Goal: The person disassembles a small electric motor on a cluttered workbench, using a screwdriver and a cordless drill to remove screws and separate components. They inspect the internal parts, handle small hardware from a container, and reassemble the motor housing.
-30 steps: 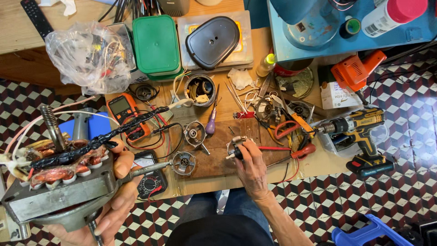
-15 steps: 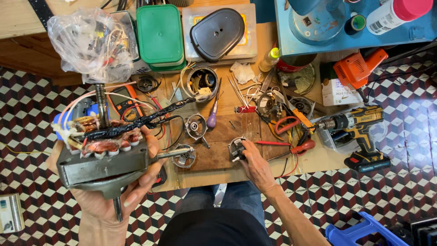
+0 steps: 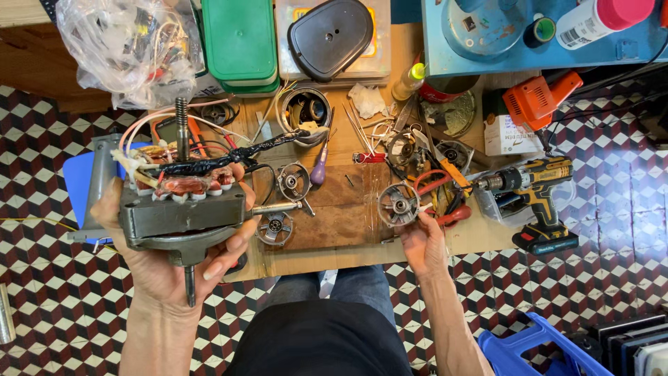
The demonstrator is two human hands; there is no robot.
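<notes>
Head view: left hand (image 3: 163, 268) grips the opened motor (image 3: 182, 209); right of the motor, right hand (image 3: 419, 240) pinches its removed round end cover (image 3: 398, 205); reassembly seems left.

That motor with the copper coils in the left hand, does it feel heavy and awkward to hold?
Probably heavy: the motor is a metal block with copper windings, filling the left hand. Its loose wires look floppy. The shaft is likely stiff.
</notes>
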